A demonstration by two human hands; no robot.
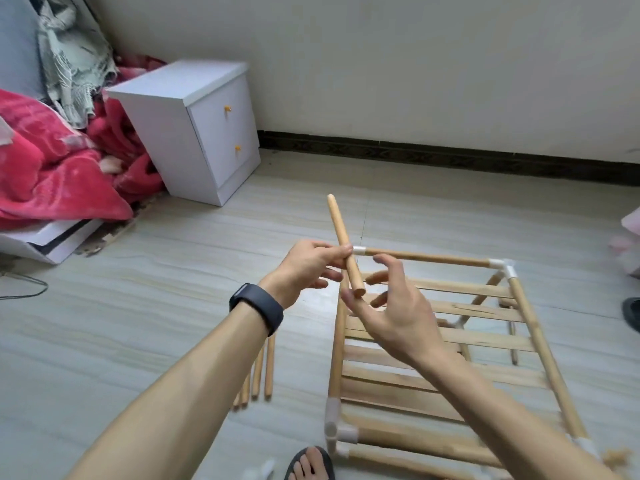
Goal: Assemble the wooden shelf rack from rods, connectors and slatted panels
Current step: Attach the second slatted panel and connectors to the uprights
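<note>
Centrally, a wooden rod (337, 223) is pinched by the left hand (308, 268); at its four o'clock, the right hand (393, 315) is held spread.

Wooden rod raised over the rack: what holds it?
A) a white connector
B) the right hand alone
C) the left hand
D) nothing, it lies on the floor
C: the left hand, with the dark wristband, curls its fingers round the rod; the right hand is spread open beside its lower end.
</note>
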